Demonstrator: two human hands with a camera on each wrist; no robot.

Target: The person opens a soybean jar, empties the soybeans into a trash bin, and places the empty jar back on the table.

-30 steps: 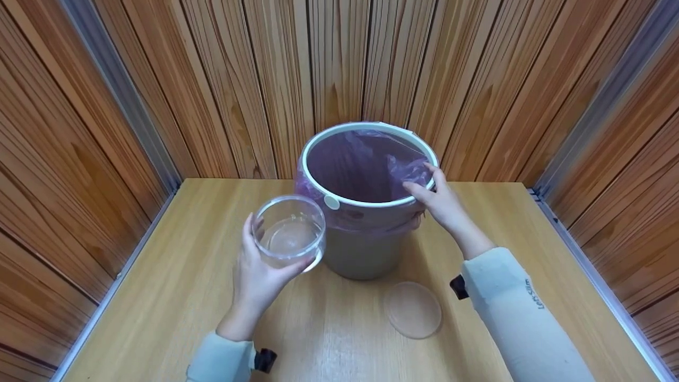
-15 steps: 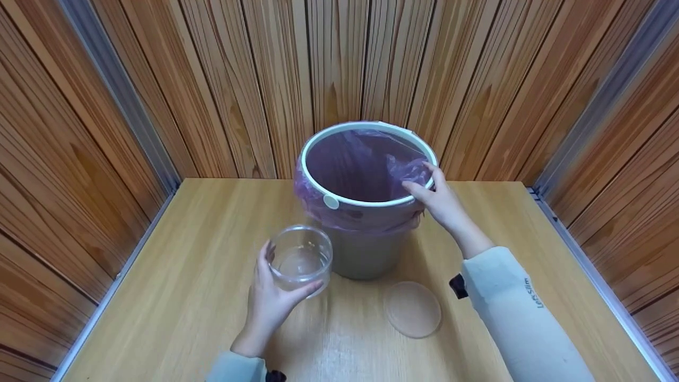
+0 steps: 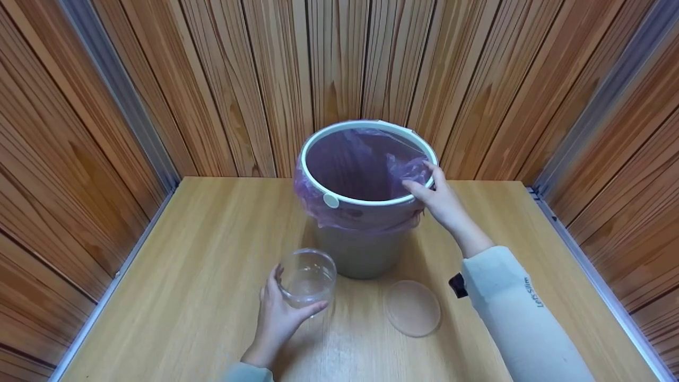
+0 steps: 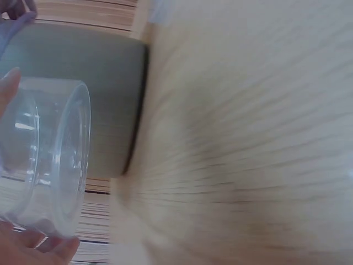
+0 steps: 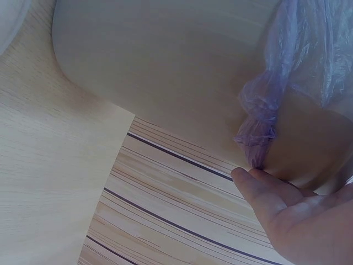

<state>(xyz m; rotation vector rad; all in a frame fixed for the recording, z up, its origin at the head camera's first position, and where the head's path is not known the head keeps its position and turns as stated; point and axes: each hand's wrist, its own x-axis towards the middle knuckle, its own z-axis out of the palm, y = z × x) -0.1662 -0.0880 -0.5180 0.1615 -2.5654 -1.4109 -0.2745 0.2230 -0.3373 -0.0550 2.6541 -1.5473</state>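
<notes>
A clear round plastic container [image 3: 309, 276] is in my left hand [image 3: 278, 321], gripped between the thumb and the fingers. Its open top faces up, and in the left wrist view a gap shows between the container's base [image 4: 73, 160] and the table. Behind it stands a grey trash can [image 3: 360, 252] with a pale rim, lined with a purple plastic bag [image 3: 355, 215] folded over the outside. My right hand [image 3: 444, 200] holds the can's right rim, thumb over the inside and fingers outside. The right wrist view has the bunched bag edge [image 5: 258, 130] beside those fingertips.
A translucent round lid [image 3: 414, 309] lies flat on the wooden table [image 3: 185, 276], right of the container and in front of the can. Wood-plank walls [image 3: 223, 85] with metal corner strips enclose the table at the back and sides.
My left hand has brought the container down and slightly right, from beside the can's rim to low in front of the can. The right hand, can and lid have stayed in place.
</notes>
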